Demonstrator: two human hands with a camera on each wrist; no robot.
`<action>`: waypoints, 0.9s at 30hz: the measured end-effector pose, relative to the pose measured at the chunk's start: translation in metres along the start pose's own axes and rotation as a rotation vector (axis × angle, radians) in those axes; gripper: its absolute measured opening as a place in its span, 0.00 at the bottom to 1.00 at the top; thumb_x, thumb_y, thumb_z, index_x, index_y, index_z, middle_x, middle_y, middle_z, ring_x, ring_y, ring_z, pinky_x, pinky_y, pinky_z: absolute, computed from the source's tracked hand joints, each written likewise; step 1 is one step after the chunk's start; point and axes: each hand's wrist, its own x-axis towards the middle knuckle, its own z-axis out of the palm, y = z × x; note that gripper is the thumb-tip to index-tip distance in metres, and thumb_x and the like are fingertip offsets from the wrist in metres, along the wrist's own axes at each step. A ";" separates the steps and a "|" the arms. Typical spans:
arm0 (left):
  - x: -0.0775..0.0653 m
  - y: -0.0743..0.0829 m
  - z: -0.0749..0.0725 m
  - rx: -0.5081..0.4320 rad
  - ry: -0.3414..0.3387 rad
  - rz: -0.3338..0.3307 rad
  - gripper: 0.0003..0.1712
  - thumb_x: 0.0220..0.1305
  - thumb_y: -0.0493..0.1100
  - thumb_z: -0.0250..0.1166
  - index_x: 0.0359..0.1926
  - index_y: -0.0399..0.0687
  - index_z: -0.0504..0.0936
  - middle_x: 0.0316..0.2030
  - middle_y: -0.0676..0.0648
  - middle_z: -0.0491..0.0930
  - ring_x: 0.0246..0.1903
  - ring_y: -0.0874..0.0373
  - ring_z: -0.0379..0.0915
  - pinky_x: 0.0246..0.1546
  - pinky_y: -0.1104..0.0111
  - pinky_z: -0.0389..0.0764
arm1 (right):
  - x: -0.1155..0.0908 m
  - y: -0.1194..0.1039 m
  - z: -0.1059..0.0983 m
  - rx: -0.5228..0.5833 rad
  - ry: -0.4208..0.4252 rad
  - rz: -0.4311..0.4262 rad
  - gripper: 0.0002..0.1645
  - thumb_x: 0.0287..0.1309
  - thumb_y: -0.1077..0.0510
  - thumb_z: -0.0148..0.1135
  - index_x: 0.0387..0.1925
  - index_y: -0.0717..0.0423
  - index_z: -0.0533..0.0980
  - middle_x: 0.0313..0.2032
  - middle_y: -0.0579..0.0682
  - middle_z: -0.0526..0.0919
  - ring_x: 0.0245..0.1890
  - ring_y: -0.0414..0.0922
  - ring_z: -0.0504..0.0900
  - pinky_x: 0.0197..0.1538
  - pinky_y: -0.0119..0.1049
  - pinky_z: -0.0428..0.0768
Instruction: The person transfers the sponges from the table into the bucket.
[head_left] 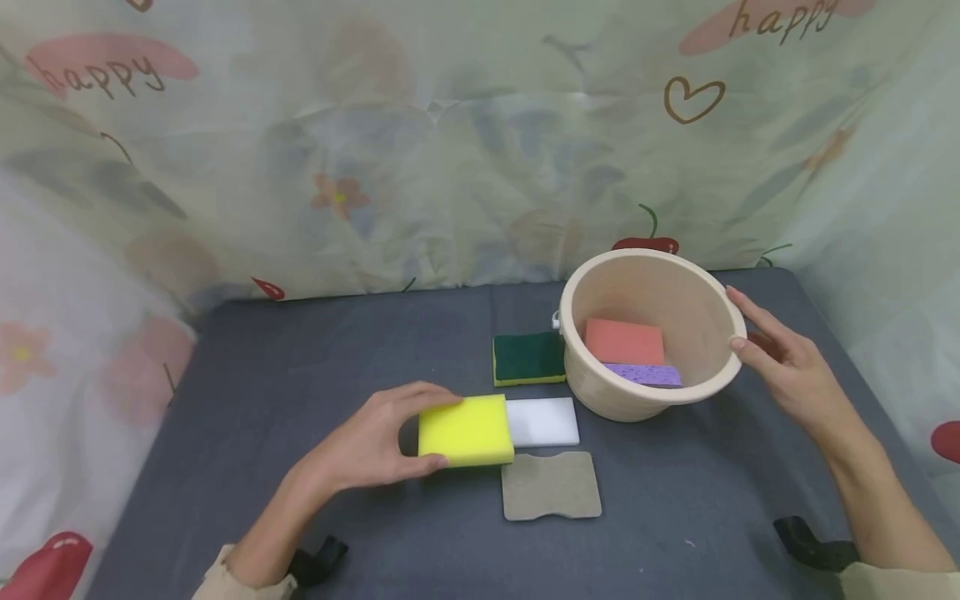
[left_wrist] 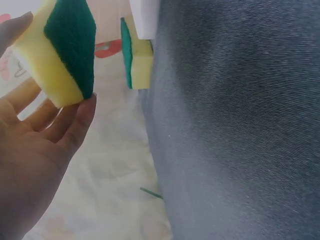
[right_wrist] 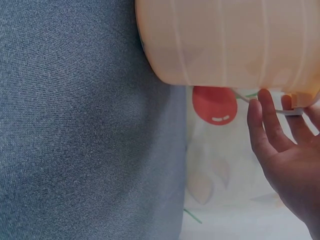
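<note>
My left hand (head_left: pixel 390 433) pinches a yellow sponge (head_left: pixel 465 427) between thumb and fingers, holding it above the table. A green scouring layer (left_wrist: pixel 72 42) covers its underside in the left wrist view. The right hand (head_left: pixel 798 375) holds the rim of a beige bucket (head_left: pixel 615 396) at its right side, thumb over the edge and fingers along the outside, near the thin wire handle (right_wrist: pixel 285 112). Inside the bucket are a red sponge (head_left: pixel 624 340) and a purple sponge (head_left: pixel 643 375).
Left of the bucket lies a dark green and yellow sponge (head_left: pixel 529 358). A white sponge block (head_left: pixel 543 422) is partly behind the held sponge, and a flat grey notched piece (head_left: pixel 552 487) lies nearer me. Printed cloth (head_left: pixel 450 167) hangs behind the dark table (head_left: pixel 337 342).
</note>
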 end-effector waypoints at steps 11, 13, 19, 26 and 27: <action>0.010 0.010 -0.009 0.035 0.054 0.053 0.32 0.57 0.54 0.73 0.63 0.60 0.77 0.58 0.60 0.75 0.56 0.62 0.72 0.51 0.59 0.78 | 0.002 -0.002 -0.002 -0.008 -0.015 0.015 0.39 0.71 0.55 0.58 0.77 0.35 0.54 0.75 0.42 0.57 0.52 0.19 0.69 0.46 0.13 0.68; 0.012 0.012 -0.011 0.039 0.062 0.065 0.32 0.56 0.53 0.74 0.63 0.60 0.78 0.59 0.60 0.75 0.56 0.62 0.72 0.51 0.58 0.78 | 0.002 -0.002 -0.003 -0.011 -0.020 0.023 0.39 0.71 0.55 0.57 0.77 0.34 0.54 0.75 0.42 0.57 0.52 0.19 0.69 0.46 0.13 0.68; 0.018 0.016 -0.014 0.050 0.071 0.103 0.32 0.57 0.54 0.73 0.63 0.59 0.77 0.59 0.59 0.74 0.57 0.62 0.71 0.50 0.60 0.79 | 0.002 -0.001 -0.004 -0.025 -0.038 0.028 0.39 0.71 0.54 0.57 0.77 0.31 0.53 0.75 0.41 0.56 0.54 0.20 0.68 0.46 0.14 0.68; 0.028 0.022 -0.018 0.052 0.091 0.151 0.32 0.59 0.56 0.71 0.64 0.59 0.77 0.59 0.59 0.74 0.57 0.62 0.72 0.51 0.60 0.79 | 0.002 -0.002 -0.005 -0.036 -0.047 0.048 0.39 0.72 0.52 0.57 0.76 0.29 0.52 0.76 0.38 0.55 0.62 0.31 0.70 0.48 0.15 0.68; 0.030 0.023 -0.019 0.051 0.093 0.158 0.32 0.59 0.56 0.71 0.64 0.58 0.77 0.59 0.58 0.74 0.57 0.62 0.72 0.51 0.60 0.79 | 0.002 -0.002 -0.005 -0.036 -0.046 0.051 0.39 0.72 0.52 0.57 0.76 0.29 0.52 0.76 0.38 0.55 0.62 0.32 0.70 0.48 0.15 0.68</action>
